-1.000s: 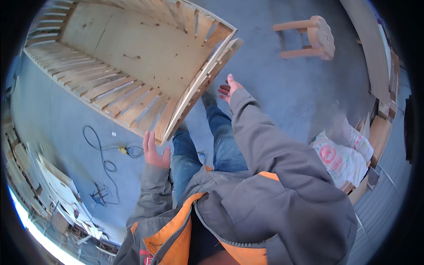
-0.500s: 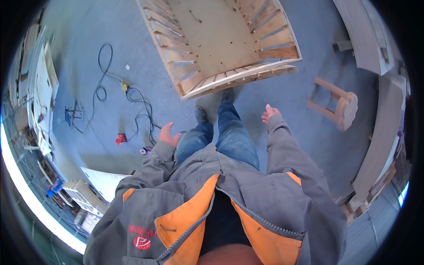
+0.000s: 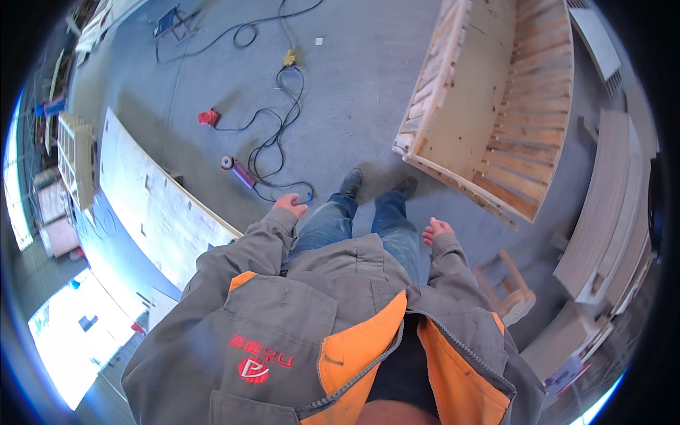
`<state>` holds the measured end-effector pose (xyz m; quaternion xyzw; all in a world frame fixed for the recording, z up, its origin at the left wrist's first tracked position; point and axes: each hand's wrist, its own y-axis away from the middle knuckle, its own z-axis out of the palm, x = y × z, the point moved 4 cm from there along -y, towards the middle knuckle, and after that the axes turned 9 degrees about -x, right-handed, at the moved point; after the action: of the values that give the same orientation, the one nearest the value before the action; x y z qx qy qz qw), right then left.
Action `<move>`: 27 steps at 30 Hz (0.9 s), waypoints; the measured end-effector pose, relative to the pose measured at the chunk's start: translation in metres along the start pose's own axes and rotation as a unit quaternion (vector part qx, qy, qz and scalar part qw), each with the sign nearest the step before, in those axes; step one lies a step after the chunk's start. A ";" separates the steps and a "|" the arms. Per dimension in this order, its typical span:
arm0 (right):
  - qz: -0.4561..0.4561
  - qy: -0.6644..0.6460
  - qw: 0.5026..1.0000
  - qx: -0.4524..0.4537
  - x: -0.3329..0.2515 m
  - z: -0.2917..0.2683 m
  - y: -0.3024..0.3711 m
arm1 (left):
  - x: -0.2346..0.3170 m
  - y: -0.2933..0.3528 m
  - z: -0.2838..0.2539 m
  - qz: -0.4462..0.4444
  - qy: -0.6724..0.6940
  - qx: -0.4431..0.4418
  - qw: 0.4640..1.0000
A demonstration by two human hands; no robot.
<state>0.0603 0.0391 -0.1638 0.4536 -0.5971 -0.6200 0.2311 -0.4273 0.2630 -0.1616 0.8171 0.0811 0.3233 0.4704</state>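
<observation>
My left hand (image 3: 291, 205) hangs beside my left thigh, empty, with thumb and fingers apart. The right hand (image 3: 437, 230) is by my right thigh, its fingers curled in and nothing seen in them. Nearest the left hand, a purple power tool (image 3: 243, 173) with a round disc at one end lies on the floor, its dark cable (image 3: 281, 134) looping past my feet. A red tool (image 3: 208, 117) lies beyond it. Ahead to the right stands a large wooden slatted crate (image 3: 489, 78), open at the top, which neither hand touches.
A yellow connector (image 3: 289, 58) joins cables on the grey floor (image 3: 354, 92). A long pale board (image 3: 152, 191) lies at the left. A wooden stool (image 3: 511, 290) stands to my right, near stacked boards (image 3: 602, 205). A small folding stool (image 3: 173, 25) is far left.
My view has turned left: the crate and stool now sit farther right, and the cables and tools nearer the middle. Both hands stay empty; the left hand's fingers are less spread.
</observation>
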 end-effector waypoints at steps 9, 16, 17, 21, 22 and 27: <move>-0.093 0.159 0.978 -0.103 -0.089 0.073 0.014 | -0.041 0.047 0.016 -0.088 0.086 0.032 0.992; -0.027 0.235 0.964 -0.124 -0.063 0.036 -0.035 | -0.049 0.074 0.043 -0.065 0.134 0.100 0.984; -0.019 0.237 0.966 -0.105 -0.063 0.023 -0.048 | -0.035 0.075 0.049 -0.053 0.124 0.102 0.986; -0.098 0.306 0.933 -0.162 -0.090 -0.008 -0.067 | -0.036 0.084 0.052 -0.013 0.031 0.096 0.995; -0.134 0.302 0.937 -0.115 -0.095 -0.015 -0.068 | -0.050 0.080 0.056 -0.022 0.035 0.094 0.995; -0.169 0.280 0.945 -0.019 -0.103 -0.061 -0.049 | -0.030 0.082 0.046 -0.062 0.116 0.081 0.988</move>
<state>0.1736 0.1003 -0.1734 0.6985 -0.4115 -0.5090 0.2894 -0.4371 0.1723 -0.1243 0.8028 0.2118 0.3780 0.4095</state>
